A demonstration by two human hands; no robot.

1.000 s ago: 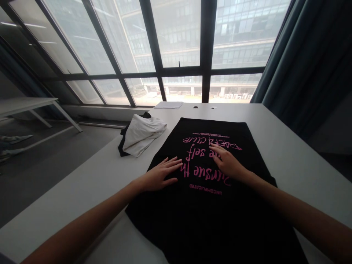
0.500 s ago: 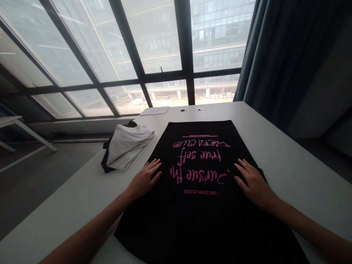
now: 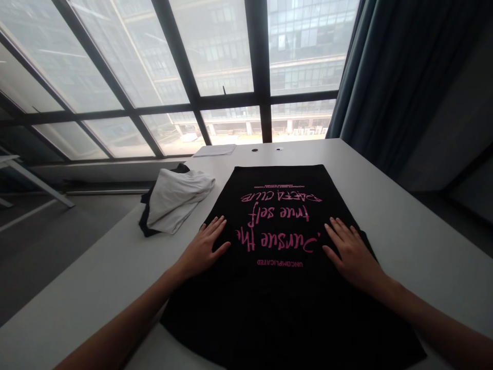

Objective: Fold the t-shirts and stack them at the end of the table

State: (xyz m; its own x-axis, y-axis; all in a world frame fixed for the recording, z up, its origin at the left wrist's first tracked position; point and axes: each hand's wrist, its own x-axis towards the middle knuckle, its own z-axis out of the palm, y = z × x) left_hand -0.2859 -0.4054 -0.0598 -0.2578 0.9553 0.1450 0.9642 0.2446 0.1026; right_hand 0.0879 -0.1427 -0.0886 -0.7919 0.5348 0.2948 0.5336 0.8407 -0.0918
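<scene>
Shirt flat on the table, beneath left hand and right hand, long axis from twelve to six o'clock.
Around the pink lettering: left at nine o'clock, right at three, neither clearly nearer; both palm-down near the shirt's side edges, loosely spread, pinching nothing.

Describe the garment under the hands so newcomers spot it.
Go to the white table by the tall windows. Across its middle, under the left hand and right hand, a black garment lies spread out. Its pink lettering, upside down from this view, sets it apart from the crumpled white cloth and dark fabric to its left.
</scene>
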